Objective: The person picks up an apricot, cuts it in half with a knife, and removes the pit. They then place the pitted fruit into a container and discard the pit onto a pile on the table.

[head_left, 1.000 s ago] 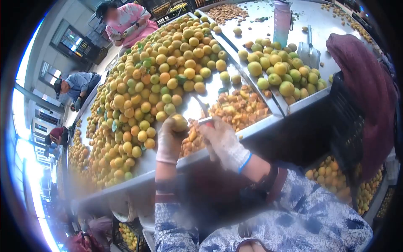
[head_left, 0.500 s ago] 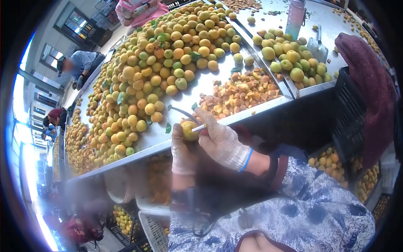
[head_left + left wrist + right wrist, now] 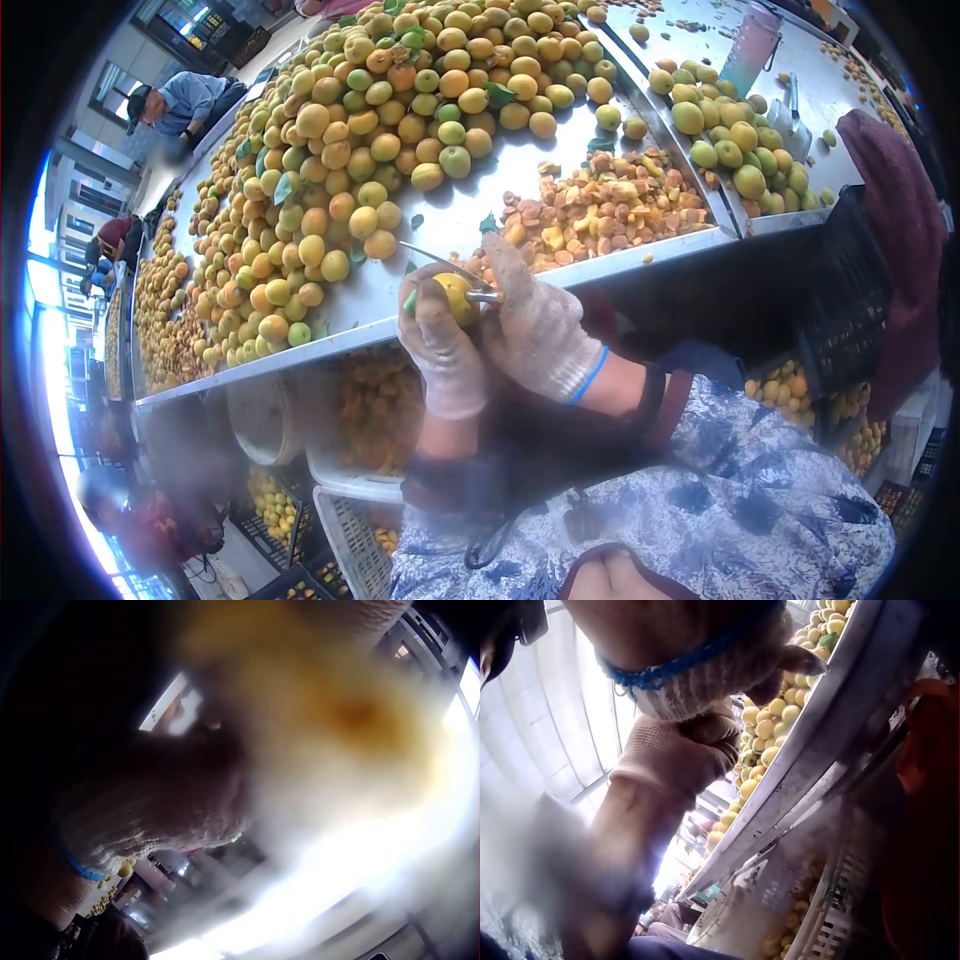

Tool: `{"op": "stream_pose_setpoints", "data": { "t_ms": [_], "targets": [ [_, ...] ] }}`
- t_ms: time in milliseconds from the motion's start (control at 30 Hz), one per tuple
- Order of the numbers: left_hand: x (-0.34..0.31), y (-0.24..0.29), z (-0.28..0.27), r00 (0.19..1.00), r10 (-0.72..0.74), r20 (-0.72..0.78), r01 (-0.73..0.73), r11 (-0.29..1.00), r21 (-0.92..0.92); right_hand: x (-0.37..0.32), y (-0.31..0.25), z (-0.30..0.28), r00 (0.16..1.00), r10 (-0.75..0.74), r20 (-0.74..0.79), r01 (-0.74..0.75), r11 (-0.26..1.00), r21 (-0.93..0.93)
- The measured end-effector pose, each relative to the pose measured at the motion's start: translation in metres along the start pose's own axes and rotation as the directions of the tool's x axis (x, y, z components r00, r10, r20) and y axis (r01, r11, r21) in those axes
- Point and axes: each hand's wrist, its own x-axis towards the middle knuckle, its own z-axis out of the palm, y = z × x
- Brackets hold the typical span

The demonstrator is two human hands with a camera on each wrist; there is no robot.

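In the head view the gloved left hand (image 3: 441, 345) grips a yellow-green fruit (image 3: 456, 298) just off the table's front edge. The gloved right hand (image 3: 540, 325) holds a knife (image 3: 484, 296), its thin blade lying across the top of that fruit. Both hands are close together. Behind them lies a heap of cut fruit pieces (image 3: 600, 210), with a large pile of whole fruit (image 3: 340, 150) to the left. The left wrist view is mostly blurred. In the right wrist view the left hand (image 3: 676, 756) appears beside the right hand (image 3: 705, 682); the fruit is hidden there.
The metal table rim (image 3: 370, 335) runs in front. Beyond a divider are more whole fruit (image 3: 745, 150), a bottle (image 3: 750, 50) and a scoop (image 3: 790, 130). A maroon cloth (image 3: 895, 240) hangs over a black crate at right. Below stands a white basket (image 3: 350, 540); a person (image 3: 185, 105) bends far left.
Both hands have moved from over the table to in front of its edge, bringing the fruit and knife together. The head view has shifted, and the blade now lies across the fruit.
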Motion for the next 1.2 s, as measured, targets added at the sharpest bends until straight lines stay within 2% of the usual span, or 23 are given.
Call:
{"op": "stream_pose_setpoints", "data": {
  "t_ms": [33, 67, 133, 200, 267, 300, 333, 367, 400, 433, 467, 533, 567, 600, 633, 667, 767, 833, 900, 1033, 1100, 1167, 1200],
  "targets": [
    [0.0, 0.004, 0.003, 0.994, -0.017, -0.105, 0.021, 0.999, 0.03, -0.001, -0.002, 0.004, 0.999, -0.003, -0.036, 0.003, 1.0, 0.007],
    [0.001, 0.004, 0.001, 0.994, -0.019, -0.106, 0.022, 0.999, 0.028, -0.003, -0.002, 0.007, 0.999, -0.003, -0.034, 0.004, 1.0, 0.005],
    [0.001, 0.0, -0.006, 0.987, 0.141, -0.073, -0.125, 0.974, 0.19, -0.005, -0.005, 0.014, 0.997, 0.076, 0.026, -0.078, 0.994, 0.077],
    [0.002, -0.006, -0.01, 0.994, 0.075, -0.081, -0.064, 0.989, 0.136, -0.007, -0.008, 0.018, 0.988, 0.135, 0.08, -0.142, 0.984, 0.103],
    [0.007, -0.011, -0.021, 0.999, -0.025, 0.047, 0.018, 0.988, 0.154, -0.008, -0.004, 0.024, 0.972, 0.19, 0.136, -0.208, 0.969, 0.132],
    [0.01, -0.017, -0.029, 0.977, -0.178, 0.118, 0.18, 0.984, -0.002, -0.008, 0.004, 0.03, 0.967, 0.161, 0.197, -0.207, 0.948, 0.243],
    [0.009, -0.014, -0.028, 0.977, -0.177, 0.116, 0.179, 0.984, -0.001, -0.005, 0.002, 0.027, 0.959, 0.125, 0.254, -0.212, 0.913, 0.35],
    [0.008, -0.01, -0.025, 0.928, -0.353, 0.117, 0.371, 0.875, -0.31, -0.004, -0.001, 0.022, 0.975, 0.054, 0.217, -0.159, 0.849, 0.504],
    [0.009, -0.007, -0.022, 0.847, -0.502, 0.174, 0.5, 0.641, -0.582, -0.001, -0.001, 0.012, 0.975, 0.049, 0.217, -0.155, 0.85, 0.503],
    [0.013, -0.019, -0.03, 0.835, -0.492, 0.248, 0.527, 0.583, -0.618, 0.013, -0.013, -0.017, 0.763, 0.225, 0.606, -0.578, 0.657, 0.484],
    [0.016, -0.019, -0.033, 0.837, -0.49, 0.244, 0.524, 0.586, -0.619, 0.02, -0.02, -0.036, 0.38, 0.255, 0.889, -0.885, 0.379, 0.27],
    [0.024, -0.019, -0.032, 0.783, -0.493, 0.379, 0.547, 0.257, -0.796, 0.012, -0.017, -0.031, 0.433, 0.237, 0.87, -0.862, 0.39, 0.323],
    [0.024, -0.004, -0.013, 0.804, -0.571, 0.168, 0.472, 0.438, -0.765, 0.0, -0.007, -0.014, 0.769, 0.22, 0.6, -0.575, 0.648, 0.499],
    [0.024, -0.007, -0.011, 0.805, -0.569, 0.169, 0.469, 0.437, -0.767, -0.008, 0.002, 0.0, 0.966, 0.078, 0.246, -0.197, 0.838, 0.509],
    [0.023, -0.011, -0.009, 0.813, -0.563, 0.15, 0.453, 0.45, -0.77, -0.006, 0.001, 0.0, 0.988, 0.032, 0.148, -0.097, 0.886, 0.454],
    [0.023, -0.013, -0.007, 0.82, -0.557, 0.132, 0.439, 0.464, -0.769, -0.006, 0.002, -0.004, 0.989, 0.032, 0.146, -0.096, 0.886, 0.453],
    [0.02, -0.014, -0.002, 0.855, -0.5, 0.137, 0.408, 0.485, -0.773, -0.004, -0.005, -0.021, 0.929, 0.195, 0.316, -0.25, 0.957, 0.145],
    [0.018, -0.015, 0.001, 0.875, -0.465, 0.136, 0.393, 0.515, -0.762, -0.004, -0.004, -0.021, 0.935, 0.187, 0.301, -0.233, 0.965, 0.124],
    [0.015, -0.017, 0.003, 0.911, -0.406, 0.072, 0.334, 0.625, -0.706, -0.005, -0.003, -0.021, 0.941, 0.174, 0.289, -0.211, 0.972, 0.103],
    [0.005, 0.005, 0.015, 0.895, -0.446, 0.021, 0.335, 0.639, -0.693, -0.004, -0.009, -0.024, 0.927, 0.198, 0.318, -0.217, 0.976, 0.025],
    [0.001, 0.01, 0.018, 0.907, -0.414, 0.071, 0.34, 0.623, -0.704, -0.006, -0.009, -0.018, 0.919, 0.211, 0.334, -0.225, 0.974, 0.004],
    [0.001, 0.006, 0.015, 0.916, -0.392, 0.081, 0.331, 0.627, -0.705, -0.009, -0.006, -0.005, 0.985, 0.095, 0.145, -0.109, 0.989, 0.096],
    [0.002, 0.003, 0.013, 0.926, -0.366, 0.092, 0.321, 0.632, -0.706, -0.009, -0.005, -0.004, 0.985, 0.091, 0.148, -0.106, 0.99, 0.096]
  ]
}}
